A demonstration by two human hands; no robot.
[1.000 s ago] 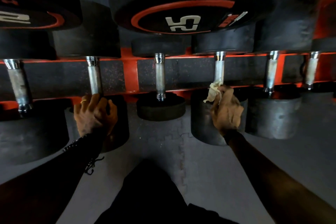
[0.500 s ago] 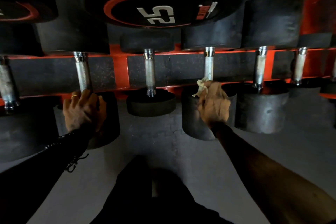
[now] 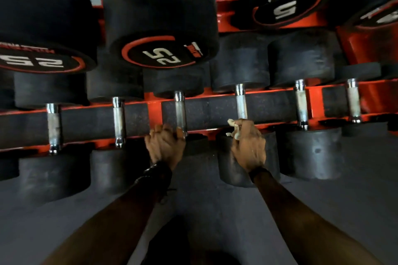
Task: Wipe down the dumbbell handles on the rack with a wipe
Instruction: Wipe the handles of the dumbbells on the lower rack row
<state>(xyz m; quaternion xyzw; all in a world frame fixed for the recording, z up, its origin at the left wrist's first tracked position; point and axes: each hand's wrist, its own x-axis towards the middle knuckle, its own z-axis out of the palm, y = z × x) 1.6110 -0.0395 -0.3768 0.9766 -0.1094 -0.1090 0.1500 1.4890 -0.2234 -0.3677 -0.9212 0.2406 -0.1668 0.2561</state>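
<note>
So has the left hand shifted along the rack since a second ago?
Yes. The left hand moved one handle to the right: it was at the handle two left of the wipe, and now grips the adjacent handle.

Right hand (image 3: 248, 148) presses wipe (image 3: 233, 128) against a dumbbell handle (image 3: 241, 105).

White "25" stands inside a red ring on the round black end face of the upper dumbbell (image 3: 163, 54) at about 11 o'clock, the digits upside down from this view; a small red and white brand mark sits beside the number, too blurred to read. Another "25", also upside down, marks the end face of the dumbbell at far left (image 3: 41, 61), at 9 o'clock, with a curved line of red lettering above it that cannot be made out. A white "5" shows on the dumbbell at 1 o'clock (image 3: 284, 9), under smeared red lettering
</note>
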